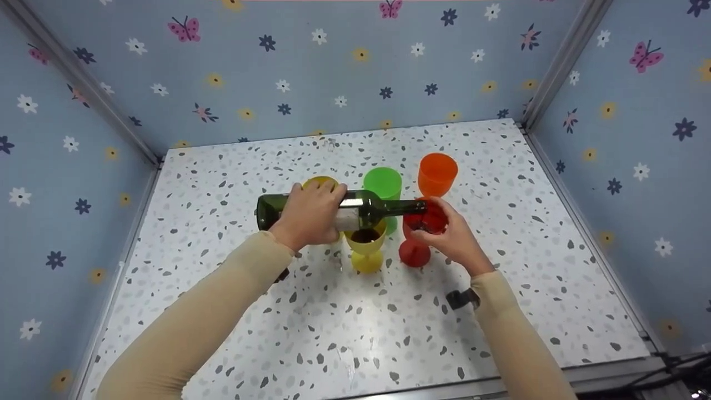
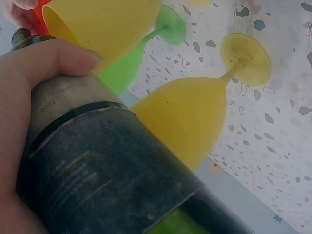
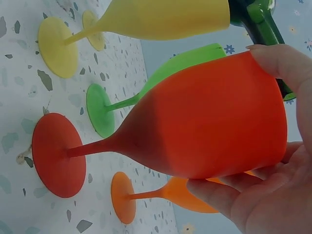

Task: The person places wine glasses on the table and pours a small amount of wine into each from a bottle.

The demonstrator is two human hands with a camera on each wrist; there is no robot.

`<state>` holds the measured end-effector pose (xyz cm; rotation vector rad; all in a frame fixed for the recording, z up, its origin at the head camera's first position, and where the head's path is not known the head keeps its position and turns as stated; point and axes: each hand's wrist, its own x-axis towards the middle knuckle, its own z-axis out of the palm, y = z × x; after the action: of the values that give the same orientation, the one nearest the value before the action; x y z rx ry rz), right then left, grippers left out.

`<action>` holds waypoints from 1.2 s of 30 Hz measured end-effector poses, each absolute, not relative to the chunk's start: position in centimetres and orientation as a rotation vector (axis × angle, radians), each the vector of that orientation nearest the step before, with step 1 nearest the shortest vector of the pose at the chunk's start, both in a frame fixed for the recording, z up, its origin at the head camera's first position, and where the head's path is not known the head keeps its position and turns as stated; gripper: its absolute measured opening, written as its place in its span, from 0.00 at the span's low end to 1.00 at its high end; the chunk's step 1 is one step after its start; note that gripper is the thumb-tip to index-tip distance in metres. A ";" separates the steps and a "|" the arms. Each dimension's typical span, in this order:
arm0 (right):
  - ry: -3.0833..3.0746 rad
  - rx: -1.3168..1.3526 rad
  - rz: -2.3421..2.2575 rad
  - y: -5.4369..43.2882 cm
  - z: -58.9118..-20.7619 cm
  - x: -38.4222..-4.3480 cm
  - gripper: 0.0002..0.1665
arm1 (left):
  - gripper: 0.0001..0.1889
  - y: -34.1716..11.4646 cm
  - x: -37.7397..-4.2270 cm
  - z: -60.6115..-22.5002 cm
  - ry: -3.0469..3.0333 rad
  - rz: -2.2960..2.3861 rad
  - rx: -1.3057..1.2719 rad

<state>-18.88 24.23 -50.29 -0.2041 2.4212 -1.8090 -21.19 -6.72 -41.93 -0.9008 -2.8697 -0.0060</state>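
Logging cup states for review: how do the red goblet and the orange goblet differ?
The right hand holds the red goblet; no hand holds the orange goblet. The bottle has its mouth over the red goblet, not the orange goblet. Both have a stem and a round foot.

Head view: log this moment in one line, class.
left hand: grips tilted bottle; right hand: holds red goblet; bottle mouth: at goblet's rim

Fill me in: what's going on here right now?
The person's left hand grips a green bottle tipped nearly level, its mouth at the red goblet. The right hand holds that goblet by its bowl. Dark liquid shows in the near yellow goblet. Another yellow goblet, a green goblet and an orange goblet stand farther back.
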 end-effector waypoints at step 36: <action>2.460 -0.110 -1.690 24.3 -49.9 -19.1 0.49 | 0.42 -9.6 -19.6 -42.7 -2.927 -0.560 -0.686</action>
<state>-19.11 24.33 -49.86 -0.1098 2.4599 -1.6896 -19.61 -9.64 -42.68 -0.6856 -2.9273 -0.5602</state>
